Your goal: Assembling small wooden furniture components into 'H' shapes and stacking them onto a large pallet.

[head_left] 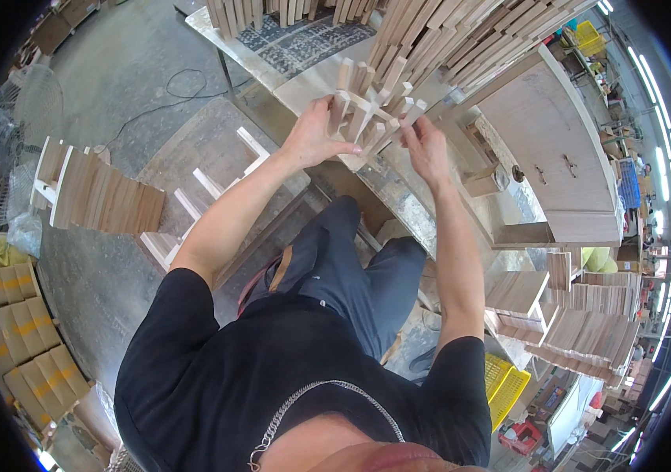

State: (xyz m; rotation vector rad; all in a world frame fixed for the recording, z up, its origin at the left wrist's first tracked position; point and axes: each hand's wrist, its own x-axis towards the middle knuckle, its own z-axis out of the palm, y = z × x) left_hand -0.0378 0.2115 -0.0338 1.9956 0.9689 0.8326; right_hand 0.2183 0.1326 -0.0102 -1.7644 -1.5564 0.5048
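Between my two hands, at the table's near edge, stands a cluster of short pale wooden sticks [367,106], some upright and some crossing at angles. My left hand [312,138] grips its left side, thumb stretched along the near side and fingers around the far left. At the right side, my right hand [427,149] has its fingers closed against the end of a stick; its fingertips are partly hidden. Whether the crossing pieces are joined or loose, I cannot tell.
Tall stacks of wooden strips [430,39] fill the table's back. A wooden cabinet [547,141] stands at the right. Frame-like wooden pieces [209,185] lie on a board at the left, beside a stack of boards [107,193]. A yellow crate [506,385] sits lower right.
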